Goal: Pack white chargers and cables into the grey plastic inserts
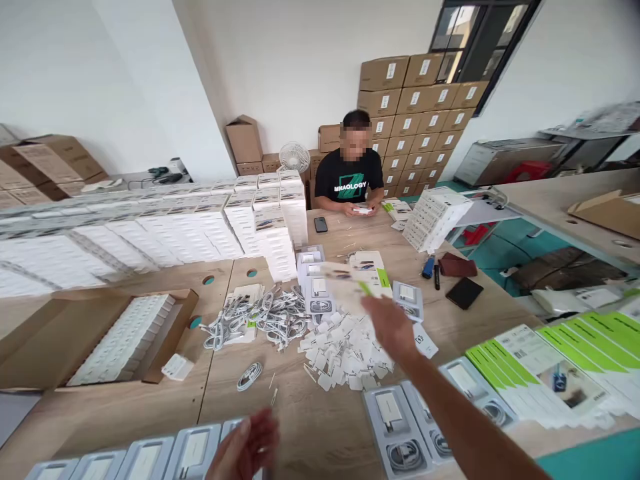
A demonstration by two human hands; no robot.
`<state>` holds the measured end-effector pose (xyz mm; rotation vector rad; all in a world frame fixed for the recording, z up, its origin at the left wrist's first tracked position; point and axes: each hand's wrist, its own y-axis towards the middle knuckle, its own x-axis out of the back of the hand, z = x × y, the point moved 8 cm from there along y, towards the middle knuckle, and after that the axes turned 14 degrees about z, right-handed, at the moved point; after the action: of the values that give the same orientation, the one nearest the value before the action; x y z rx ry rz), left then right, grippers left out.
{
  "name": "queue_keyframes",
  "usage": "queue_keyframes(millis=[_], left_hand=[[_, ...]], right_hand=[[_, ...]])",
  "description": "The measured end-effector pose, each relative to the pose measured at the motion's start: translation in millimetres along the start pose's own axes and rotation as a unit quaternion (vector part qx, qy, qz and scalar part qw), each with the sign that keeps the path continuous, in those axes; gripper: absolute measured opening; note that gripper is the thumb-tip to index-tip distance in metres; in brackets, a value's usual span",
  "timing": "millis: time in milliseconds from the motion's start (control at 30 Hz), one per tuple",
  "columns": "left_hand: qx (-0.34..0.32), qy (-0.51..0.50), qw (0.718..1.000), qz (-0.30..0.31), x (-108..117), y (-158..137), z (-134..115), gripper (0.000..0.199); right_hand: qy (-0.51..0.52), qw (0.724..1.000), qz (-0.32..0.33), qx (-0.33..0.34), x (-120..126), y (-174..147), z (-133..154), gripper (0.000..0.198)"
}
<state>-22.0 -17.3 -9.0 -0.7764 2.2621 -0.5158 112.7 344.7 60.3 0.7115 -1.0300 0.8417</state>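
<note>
The table (320,433) looks like smooth, matt wood. At left, the carton (65,333) is matt brown cardboard. The near trays (374,427) look like smooth pale plastic, their chargers (389,408) smooth white plastic. The sleeves (585,343) at right look like smooth printed card. The far shirt (326,180) is matt cloth.

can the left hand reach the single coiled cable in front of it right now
Probably yes: the left hand looks near the coiled cable, which lies uncovered on the table; nothing seems to stand between them, with the thin strips off to the side.
</note>
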Motion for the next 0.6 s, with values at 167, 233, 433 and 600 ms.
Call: queue_keyframes(millis=[167, 233, 433, 600], left_hand=[[0.048, -0.064, 0.987, 0.136, -15.2, 13.3, -43.3, 0.068], [0.065, -0.011, 0.991, 0.119, 2.5, 9.6, -52.0, 0.051], [0.082, 0.218, 0.956, 0.176, 28.8, -13.8, -75.5, 0.047], [0.089, 0.207, 0.935, 0.274, 17.3, -26.0, -83.0, 0.058]], right_hand=[[0.174, 0.933, 0.157, 0.274, -79.6, -108.2, 207.6, 0.049], [0.209, 0.911, 0.223, 0.279, -99.5, -124.6, 242.7, 0.049], [0.357, 0.923, 0.140, -0.019, -79.1, -78.3, 195.7, 0.061], [0.522, 0.833, 0.177, -0.057, -69.7, -49.6, 210.4, 0.047]])
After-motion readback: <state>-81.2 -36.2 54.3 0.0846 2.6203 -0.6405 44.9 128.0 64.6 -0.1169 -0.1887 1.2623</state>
